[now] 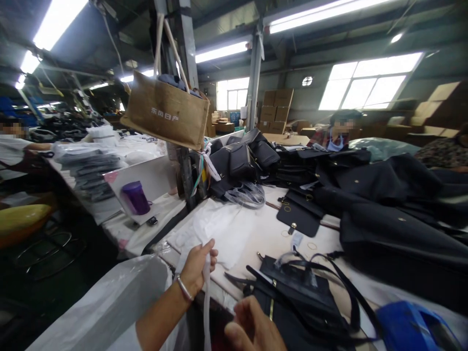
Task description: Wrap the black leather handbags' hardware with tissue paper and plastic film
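Observation:
My left hand [200, 263] is closed around a white strip [206, 312] that hangs down past the table's edge. Just beyond it, thin white sheets [223, 226] lie on the table. My right hand [252, 324] is low in the view, its fingers loosely curled and apart, with nothing visible in it. Beside that hand lies a black handbag [292, 287] with long straps and a zip. Farther back on the table is a flat black bag piece [300, 212] with gold-coloured fittings.
Black bags [241, 156] are heaped at the back, with more black material [402, 229] on the right. A blue object [417, 324] sits at the lower right. A tote bag [168, 107] hangs on the post; a purple cup [136, 197] stands left. People work across the table and at far left.

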### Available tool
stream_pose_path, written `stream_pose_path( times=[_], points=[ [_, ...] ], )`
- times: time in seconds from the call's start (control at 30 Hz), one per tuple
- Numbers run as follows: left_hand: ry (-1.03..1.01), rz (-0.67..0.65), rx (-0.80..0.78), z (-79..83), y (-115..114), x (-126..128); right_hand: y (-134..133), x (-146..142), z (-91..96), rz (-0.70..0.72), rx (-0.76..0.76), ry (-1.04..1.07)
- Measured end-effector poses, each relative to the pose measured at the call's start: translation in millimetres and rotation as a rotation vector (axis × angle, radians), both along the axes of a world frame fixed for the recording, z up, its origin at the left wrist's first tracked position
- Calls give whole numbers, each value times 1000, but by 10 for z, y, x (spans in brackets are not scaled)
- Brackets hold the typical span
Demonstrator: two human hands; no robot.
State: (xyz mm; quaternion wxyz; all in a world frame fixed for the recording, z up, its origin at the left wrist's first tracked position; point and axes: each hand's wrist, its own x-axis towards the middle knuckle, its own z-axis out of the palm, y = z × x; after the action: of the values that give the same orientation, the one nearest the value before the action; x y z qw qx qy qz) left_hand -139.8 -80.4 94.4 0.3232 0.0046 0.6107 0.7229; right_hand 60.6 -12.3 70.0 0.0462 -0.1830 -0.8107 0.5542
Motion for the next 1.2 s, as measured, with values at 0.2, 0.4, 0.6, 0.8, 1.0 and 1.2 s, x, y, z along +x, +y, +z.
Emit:
stream_pose_path(
  times=[0.2, 0.4, 0.6, 0.8, 1.0, 1.2],
  points=[
    [77, 182, -13, -75, 180, 148, -184, -9, 114, 19, 171, -144],
    [225, 170, -143, -94, 32, 161, 47, 150, 207, -104, -157, -55],
    [955, -154, -246, 228, -282, 414, 242, 107, 202, -149, -293, -17],
    [885, -978, -172, 255, -181, 565, 323, 14, 104, -169, -290, 95],
    [611, -899, -123, -27, -104, 501, 432, 94, 42, -97, -508, -21],
    [334, -814, -107, -177, -81, 419, 470, 15, 25, -98, -479, -4]
  ],
)
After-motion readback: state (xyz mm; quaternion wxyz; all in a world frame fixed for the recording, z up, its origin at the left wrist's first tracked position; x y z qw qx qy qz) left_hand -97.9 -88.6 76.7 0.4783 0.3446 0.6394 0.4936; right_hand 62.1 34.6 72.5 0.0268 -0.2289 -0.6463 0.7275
